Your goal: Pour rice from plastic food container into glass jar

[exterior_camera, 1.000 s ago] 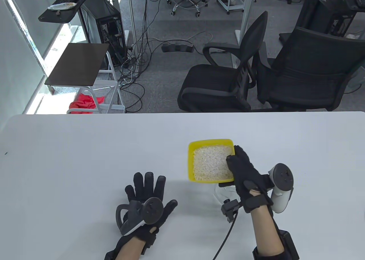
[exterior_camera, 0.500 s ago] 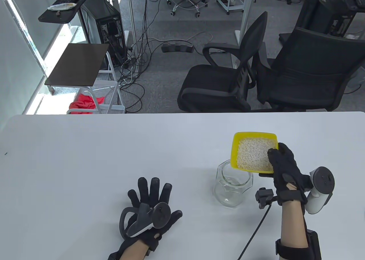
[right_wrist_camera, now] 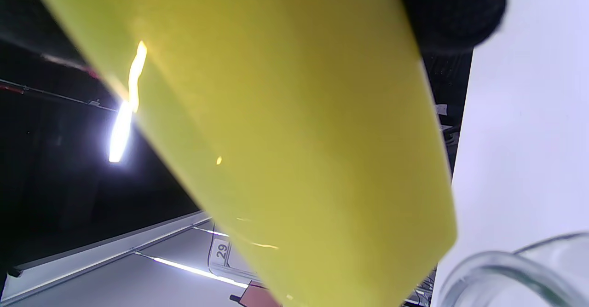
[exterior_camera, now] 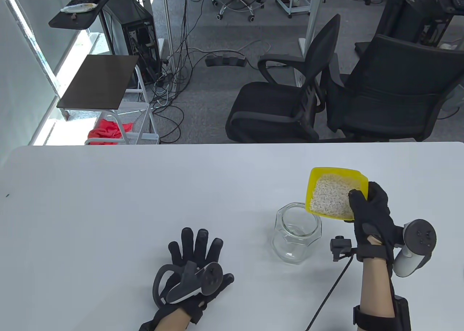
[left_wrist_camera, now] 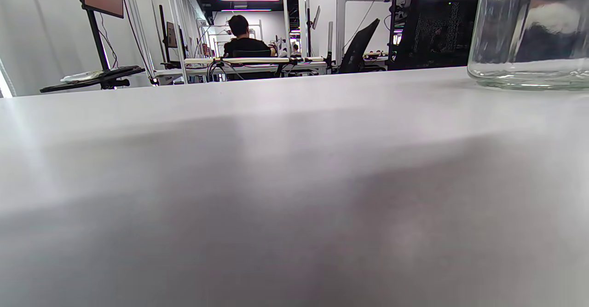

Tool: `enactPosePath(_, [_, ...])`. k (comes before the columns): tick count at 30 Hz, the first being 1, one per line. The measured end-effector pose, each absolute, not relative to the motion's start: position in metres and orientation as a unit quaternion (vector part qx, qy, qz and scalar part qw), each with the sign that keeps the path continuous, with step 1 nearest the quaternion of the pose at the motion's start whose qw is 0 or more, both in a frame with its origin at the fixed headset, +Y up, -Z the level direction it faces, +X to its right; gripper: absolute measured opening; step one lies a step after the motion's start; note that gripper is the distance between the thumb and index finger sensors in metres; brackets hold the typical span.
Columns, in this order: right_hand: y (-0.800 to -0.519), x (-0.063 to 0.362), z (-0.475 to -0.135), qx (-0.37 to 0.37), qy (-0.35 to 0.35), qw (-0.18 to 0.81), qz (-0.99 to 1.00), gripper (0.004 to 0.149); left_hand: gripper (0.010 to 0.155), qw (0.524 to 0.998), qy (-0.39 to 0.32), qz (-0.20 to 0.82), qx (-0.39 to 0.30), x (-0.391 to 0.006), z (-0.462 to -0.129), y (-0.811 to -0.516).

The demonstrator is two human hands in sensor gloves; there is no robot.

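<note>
Shift since earlier frames: your right hand (exterior_camera: 371, 218) has carried the yellow plastic food container (exterior_camera: 337, 195) from above and in front of the glass jar (exterior_camera: 296, 236) out to the jar's right and far side, and has begun to tip it — its low lip now leans toward the jar.
Right grip: closed on the container's right wall, thumb over the rim and inside, fingers beneath; the right wrist view shows only the yellow underside (right_wrist_camera: 285, 127) and one gloved fingertip (right_wrist_camera: 453, 10).
Left grip: your left hand (exterior_camera: 195, 269) lies flat on the counter (exterior_camera: 145, 200), fingers spread, holding nothing — well apart from the jar.
Rice: the rice (exterior_camera: 331, 197) is all in the container, heaped toward the low side; the jar looks empty.
Jar: upright on the counter, mouth open, just left of and nearer you than the container's low lip; its rim (right_wrist_camera: 511, 270) shows below the container's corner.
Step in hand: bring a corner, not the long edge, over the mouth before tipping further — the container looks wider than the opening.
Pour rate: tilt slowly; loose grains likely go all at once.
Free hand: consider steadying the jar with it.
</note>
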State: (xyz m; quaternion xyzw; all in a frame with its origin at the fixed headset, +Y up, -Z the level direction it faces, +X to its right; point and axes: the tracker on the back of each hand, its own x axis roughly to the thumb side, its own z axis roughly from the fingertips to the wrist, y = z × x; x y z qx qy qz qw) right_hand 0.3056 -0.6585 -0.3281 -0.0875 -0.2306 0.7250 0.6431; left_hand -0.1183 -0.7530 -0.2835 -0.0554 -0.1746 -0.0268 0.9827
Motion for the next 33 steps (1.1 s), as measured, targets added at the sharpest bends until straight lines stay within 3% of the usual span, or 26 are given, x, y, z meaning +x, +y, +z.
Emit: enactPosePath(33, [-0.653,0.291,-0.324,-0.071,-0.282,0.591,0.753,0.087,0.093,0.983,-0.174,-0.038,-0.053,-0.118,-0.279,-0.751])
